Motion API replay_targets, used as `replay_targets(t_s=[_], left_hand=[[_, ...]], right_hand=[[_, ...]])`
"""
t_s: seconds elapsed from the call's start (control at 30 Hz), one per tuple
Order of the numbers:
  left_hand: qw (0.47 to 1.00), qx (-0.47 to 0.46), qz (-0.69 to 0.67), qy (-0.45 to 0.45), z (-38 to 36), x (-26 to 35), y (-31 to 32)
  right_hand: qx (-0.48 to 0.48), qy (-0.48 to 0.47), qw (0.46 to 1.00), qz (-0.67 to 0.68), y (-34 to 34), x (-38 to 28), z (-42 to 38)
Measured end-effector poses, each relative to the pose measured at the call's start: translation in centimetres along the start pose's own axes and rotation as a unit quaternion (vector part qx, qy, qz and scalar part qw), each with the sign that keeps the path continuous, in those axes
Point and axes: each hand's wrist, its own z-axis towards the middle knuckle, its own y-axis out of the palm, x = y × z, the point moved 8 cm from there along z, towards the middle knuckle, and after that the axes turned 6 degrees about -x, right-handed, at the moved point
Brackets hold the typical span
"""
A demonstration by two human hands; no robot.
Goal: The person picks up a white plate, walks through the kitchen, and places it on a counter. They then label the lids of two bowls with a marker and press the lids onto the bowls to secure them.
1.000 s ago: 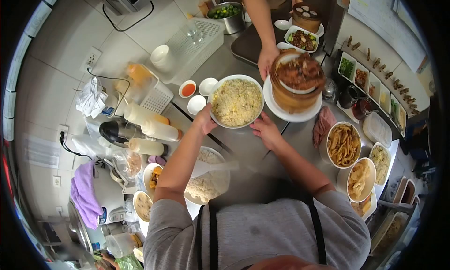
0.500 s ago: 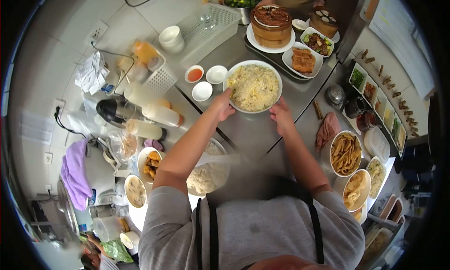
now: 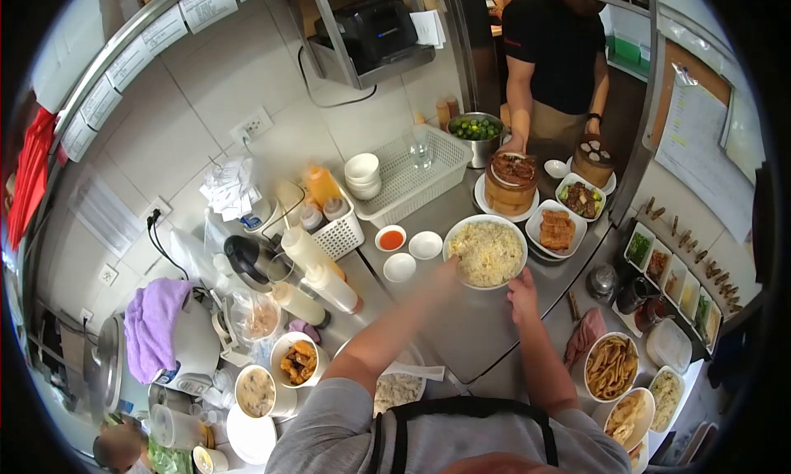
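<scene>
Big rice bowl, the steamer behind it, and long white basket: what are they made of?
Rice bowl: shiny white, perhaps ceramic or melamine; its smooth rim doesn't settle which.
Steamer: probably bamboo or wood, with a soft sheen, from its tan, banded sides.
Basket: likely matte plastic, judging by its moulded holes.

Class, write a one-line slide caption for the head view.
Left hand and right hand at a bowl of rice, near a steamer by a co-worker's hand.

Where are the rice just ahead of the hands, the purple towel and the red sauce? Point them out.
Rice [image 3: 489, 256]: head view, middle of its top surface.
Purple towel [image 3: 150, 330]: head view, middle of the draped cloth.
Red sauce [image 3: 390, 239]: head view, middle of its surface.
</scene>
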Motion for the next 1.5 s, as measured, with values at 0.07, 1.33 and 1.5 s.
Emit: replay_targets(t_s=[0.07, 1.33, 1.5], left_hand=[[0.999, -0.028, 0.037, 0.004, -0.3, 0.5, 0.5], [0.941, 0.228, 0.243, 0.057, -36.9, -12.8, -11.2], [0.984, 0.176, 0.012, 0.014, -34.1, -18.2, -12.7]], right_hand=[[-0.010, -0.008, 1.000, -0.003, 0.0, -0.3, 0.0], [-0.456, -0.312, 0.533, -0.640, 19.2, 4.9, -21.8], [-0.428, -0.298, 0.437, -0.733, 20.5, 0.5, -24.6]])
